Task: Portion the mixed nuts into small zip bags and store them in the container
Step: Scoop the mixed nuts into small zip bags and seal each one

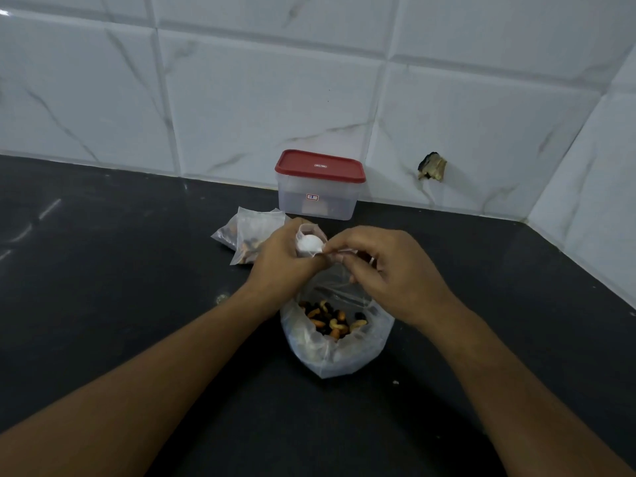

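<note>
A large clear plastic bag [339, 352] of mixed nuts [332, 318] stands open on the black counter in front of me. Above it my left hand [282, 259] grips a small clear zip bag [311, 235] together with a white spoon-like scoop [309, 244]. My right hand [385, 270] pinches the small bag's edge at the right, fingers closed on the plastic. Two filled small bags [247, 232] lie behind my left hand. A clear container with a red lid [320, 184] stands shut against the tiled wall.
The black counter [120, 270] runs left and right, bounded by white tiled walls at the back and right. A broken hole [432, 165] shows in the wall tile right of the container. A small crumb [395, 382] lies near the big bag.
</note>
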`<state>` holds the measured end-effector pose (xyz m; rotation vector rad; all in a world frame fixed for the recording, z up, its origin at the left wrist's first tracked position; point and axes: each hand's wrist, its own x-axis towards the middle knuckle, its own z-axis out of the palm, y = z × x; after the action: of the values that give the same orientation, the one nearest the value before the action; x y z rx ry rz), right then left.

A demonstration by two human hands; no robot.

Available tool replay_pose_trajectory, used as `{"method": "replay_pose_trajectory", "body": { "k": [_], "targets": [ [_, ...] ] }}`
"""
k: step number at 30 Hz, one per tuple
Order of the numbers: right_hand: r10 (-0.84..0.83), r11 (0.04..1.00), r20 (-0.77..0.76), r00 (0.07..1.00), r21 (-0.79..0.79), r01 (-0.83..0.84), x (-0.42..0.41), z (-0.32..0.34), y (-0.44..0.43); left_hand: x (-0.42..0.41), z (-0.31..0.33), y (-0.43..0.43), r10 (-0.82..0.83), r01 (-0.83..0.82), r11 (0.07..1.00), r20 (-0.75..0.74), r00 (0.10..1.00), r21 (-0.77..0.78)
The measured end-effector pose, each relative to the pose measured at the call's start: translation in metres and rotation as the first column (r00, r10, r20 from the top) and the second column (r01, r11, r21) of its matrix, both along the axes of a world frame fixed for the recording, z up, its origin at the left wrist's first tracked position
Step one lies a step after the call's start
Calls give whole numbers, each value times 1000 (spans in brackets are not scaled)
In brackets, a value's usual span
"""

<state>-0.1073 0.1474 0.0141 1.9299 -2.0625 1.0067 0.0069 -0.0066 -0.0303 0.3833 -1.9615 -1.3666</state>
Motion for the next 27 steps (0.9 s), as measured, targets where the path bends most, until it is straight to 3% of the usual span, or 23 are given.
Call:
{"method": "replay_pose_trajectory", "body": {
  "k": [2,5,9,13,17,22,24,27],
  "targets": [
    [-5,997,189,982,-80,20,0,0,0,-1,-1,0,-6,6,1000,-4,1000,24],
    [0,986,487,873,-146,81,1,4,1,-1,-1,-1,10,-10,999,-8,1000,33],
    [19,988,652,758,-127,85,1,7,1,-2,-1,-1,17,-17,999,3,1000,34],
    [-1,972,811,585,-136,190,-3,14,4,1,4,0,24,-25,999,21,999,33],
    [-217,958,763,609,45,284,-20,16,11,2,9,-3,10,-14,999,90,996,38],
    [-351,925,662,662,354,137,-26,11,10,7,17,-8,-10,7,1000,219,976,15],
    [-340,919,623,705,378,109,-25,9,10,10,19,-8,-17,13,1000,219,976,22],
    [-367,913,471,802,347,214,-25,10,11,12,24,-5,-59,34,989,181,982,141]
  ]
}}
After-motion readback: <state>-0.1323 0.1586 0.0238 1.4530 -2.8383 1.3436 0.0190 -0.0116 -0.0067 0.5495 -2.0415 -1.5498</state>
